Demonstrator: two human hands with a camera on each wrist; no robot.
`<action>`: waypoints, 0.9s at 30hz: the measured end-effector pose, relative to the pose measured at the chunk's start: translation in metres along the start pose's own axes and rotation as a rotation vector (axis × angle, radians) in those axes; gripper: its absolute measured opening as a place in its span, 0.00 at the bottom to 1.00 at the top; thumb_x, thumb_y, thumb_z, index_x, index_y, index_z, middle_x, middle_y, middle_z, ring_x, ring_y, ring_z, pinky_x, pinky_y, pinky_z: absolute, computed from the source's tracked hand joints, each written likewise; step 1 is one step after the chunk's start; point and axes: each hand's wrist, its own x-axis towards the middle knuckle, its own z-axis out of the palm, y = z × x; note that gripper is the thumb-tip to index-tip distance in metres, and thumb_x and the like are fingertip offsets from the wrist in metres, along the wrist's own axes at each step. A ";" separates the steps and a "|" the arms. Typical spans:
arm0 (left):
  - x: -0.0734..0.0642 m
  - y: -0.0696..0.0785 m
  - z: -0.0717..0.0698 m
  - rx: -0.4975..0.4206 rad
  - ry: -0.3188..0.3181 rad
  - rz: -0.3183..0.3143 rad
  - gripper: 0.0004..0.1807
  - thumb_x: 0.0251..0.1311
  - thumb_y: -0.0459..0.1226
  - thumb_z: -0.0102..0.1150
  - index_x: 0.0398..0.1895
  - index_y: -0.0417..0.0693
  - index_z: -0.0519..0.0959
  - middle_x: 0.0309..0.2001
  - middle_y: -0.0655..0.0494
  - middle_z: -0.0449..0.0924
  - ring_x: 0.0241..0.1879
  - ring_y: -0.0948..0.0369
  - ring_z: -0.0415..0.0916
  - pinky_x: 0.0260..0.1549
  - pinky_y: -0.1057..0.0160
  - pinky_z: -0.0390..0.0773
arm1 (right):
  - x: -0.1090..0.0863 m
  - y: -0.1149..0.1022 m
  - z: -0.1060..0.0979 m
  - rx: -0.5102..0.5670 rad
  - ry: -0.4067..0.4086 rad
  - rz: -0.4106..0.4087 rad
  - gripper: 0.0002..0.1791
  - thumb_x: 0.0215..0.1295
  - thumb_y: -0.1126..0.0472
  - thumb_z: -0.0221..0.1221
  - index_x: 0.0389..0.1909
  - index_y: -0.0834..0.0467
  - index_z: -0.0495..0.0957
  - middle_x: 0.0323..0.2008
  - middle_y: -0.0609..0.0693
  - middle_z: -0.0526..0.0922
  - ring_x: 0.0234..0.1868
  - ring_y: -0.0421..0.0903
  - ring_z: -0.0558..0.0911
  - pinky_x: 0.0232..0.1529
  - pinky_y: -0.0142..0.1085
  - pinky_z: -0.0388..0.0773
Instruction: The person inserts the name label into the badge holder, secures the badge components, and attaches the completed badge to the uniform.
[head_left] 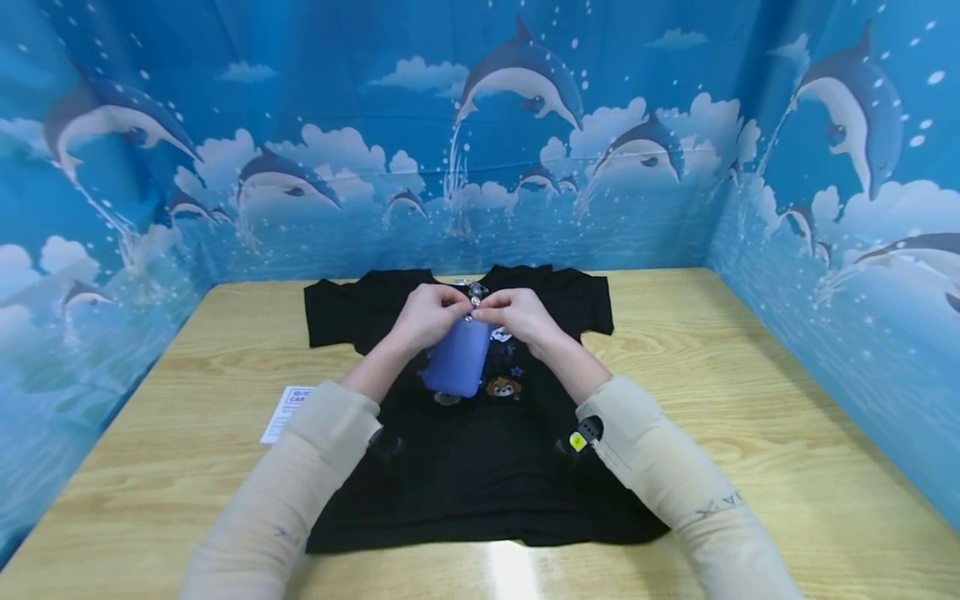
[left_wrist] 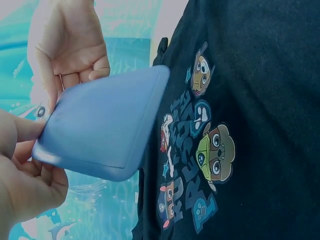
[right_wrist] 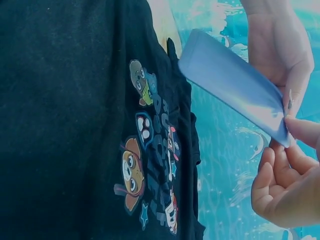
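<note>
On my feed, the left hand (head_left: 431, 317) and right hand (head_left: 522, 315) pinch the blue pouch (head_left: 459, 358) at its twelve-o'clock end, above the black shirt (head_left: 465, 475); a slack pinch could drop it, a hard tug strain the metal clip (head_left: 476, 292) (partly hidden from me).

Left sleeve (head_left: 303, 458), at seven o'clock, and right sleeve (head_left: 667, 462), at five, were cream, broad-cuffed. The right bore dark lettering (head_left: 718, 505); a black device (head_left: 590, 429), yellow-marked, sat at its cuff's eight o'clock.

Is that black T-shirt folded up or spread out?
Spread out: the black T-shirt lies flat on the table, its short sleeves out at both sides.
</note>
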 end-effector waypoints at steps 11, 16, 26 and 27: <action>-0.001 -0.004 -0.005 -0.183 0.242 -0.041 0.13 0.64 0.40 0.54 0.43 0.41 0.81 0.41 0.49 0.79 0.38 0.56 0.73 0.33 0.60 0.72 | -0.002 0.010 0.001 -0.019 -0.123 0.069 0.14 0.60 0.56 0.61 0.41 0.62 0.79 0.34 0.51 0.77 0.45 0.57 0.73 0.49 0.53 0.68; -0.001 -0.008 -0.007 -0.257 0.324 -0.067 0.13 0.64 0.40 0.54 0.43 0.40 0.81 0.41 0.48 0.79 0.38 0.55 0.73 0.35 0.59 0.73 | -0.003 0.013 0.004 -0.050 -0.186 0.081 0.14 0.59 0.56 0.62 0.41 0.62 0.79 0.33 0.51 0.79 0.43 0.55 0.76 0.47 0.52 0.70; -0.001 -0.015 -0.011 -0.368 0.418 -0.117 0.13 0.63 0.39 0.55 0.43 0.38 0.81 0.43 0.46 0.78 0.38 0.56 0.71 0.35 0.60 0.70 | -0.005 0.013 0.007 -0.088 -0.245 0.109 0.12 0.57 0.58 0.63 0.39 0.61 0.80 0.29 0.49 0.79 0.37 0.48 0.76 0.45 0.50 0.71; -0.002 -0.015 -0.011 -0.378 0.422 -0.119 0.13 0.63 0.39 0.55 0.42 0.38 0.81 0.43 0.46 0.78 0.38 0.56 0.70 0.35 0.61 0.70 | -0.004 0.013 0.008 -0.086 -0.244 0.105 0.12 0.58 0.58 0.63 0.39 0.61 0.80 0.29 0.49 0.78 0.37 0.49 0.76 0.45 0.50 0.71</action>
